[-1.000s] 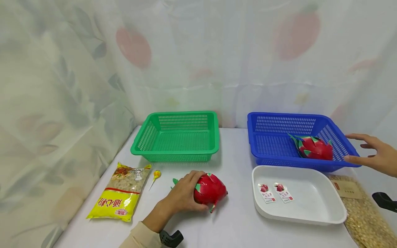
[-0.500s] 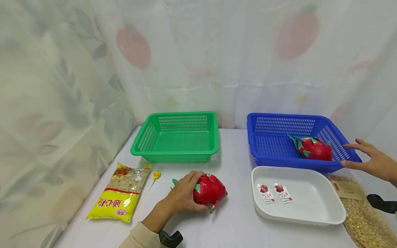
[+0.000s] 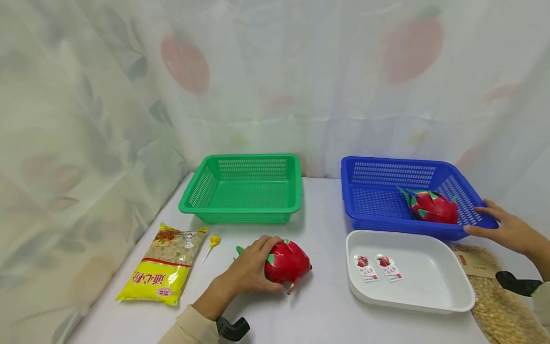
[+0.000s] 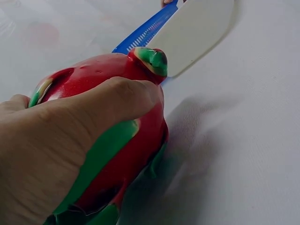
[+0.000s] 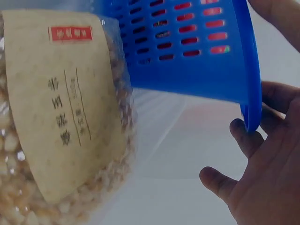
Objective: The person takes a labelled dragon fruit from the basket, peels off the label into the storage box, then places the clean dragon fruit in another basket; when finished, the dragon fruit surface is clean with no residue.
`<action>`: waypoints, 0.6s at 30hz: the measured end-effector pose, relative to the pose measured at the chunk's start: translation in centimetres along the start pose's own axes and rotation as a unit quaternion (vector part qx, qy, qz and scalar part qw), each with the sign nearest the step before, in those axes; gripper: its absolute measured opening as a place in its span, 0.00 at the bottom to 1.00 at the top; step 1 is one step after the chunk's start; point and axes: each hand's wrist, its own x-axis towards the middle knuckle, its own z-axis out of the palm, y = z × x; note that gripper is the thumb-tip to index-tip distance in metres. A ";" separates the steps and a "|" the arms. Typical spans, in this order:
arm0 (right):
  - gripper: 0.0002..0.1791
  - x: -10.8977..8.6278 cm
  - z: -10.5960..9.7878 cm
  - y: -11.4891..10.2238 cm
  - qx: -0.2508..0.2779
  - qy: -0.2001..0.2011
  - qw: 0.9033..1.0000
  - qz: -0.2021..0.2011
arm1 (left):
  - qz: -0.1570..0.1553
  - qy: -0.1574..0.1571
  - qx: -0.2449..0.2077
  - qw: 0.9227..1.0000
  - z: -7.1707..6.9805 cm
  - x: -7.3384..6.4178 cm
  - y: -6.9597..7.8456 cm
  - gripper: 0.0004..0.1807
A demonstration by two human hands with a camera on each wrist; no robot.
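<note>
My left hand (image 3: 253, 267) grips a glossy red dragon fruit (image 3: 288, 262) with green scales, which sits on the white table at front centre. Up close in the left wrist view, the thumb lies along the side of that dragon fruit (image 4: 150, 168). At far right my right hand (image 3: 509, 231) is at the right end of a blue basket (image 3: 386, 222), fingers spread and loosely bent about the rim. The right wrist view shows fingertips below the edge of this basket (image 5: 187, 75). A second dragon fruit (image 3: 434, 208) lies inside the basket.
Back left stands a green basket (image 3: 240, 210). A yellow pasta bag (image 3: 165, 265) and a lollipop (image 3: 214, 241) lie left of the left hand. In front of the blue basket, a white tray (image 3: 429, 282) holds two labels (image 3: 388, 267); a grain bag (image 3: 502, 296) lies beside it.
My right hand has moved left and slightly down, closing in on the blue basket's right rim. The left hand stays on its dragon fruit, and the whole head view has shifted a little.
</note>
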 end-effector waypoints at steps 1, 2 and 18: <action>0.56 -0.5 -0.3 -1.3 0.005 -0.007 1.000 0.001 | 0.001 0.001 -0.002 1.000 -0.1 0.0 0.0 0.52; 0.56 -0.9 -0.6 -2.3 0.009 -0.013 1.000 0.004 | 0.004 0.003 -0.003 1.000 -0.1 0.1 -0.1 0.52; 0.57 -1.5 -0.6 -3.8 0.054 -0.021 0.998 0.028 | 0.008 0.045 -0.088 0.995 -1.6 0.4 0.1 0.51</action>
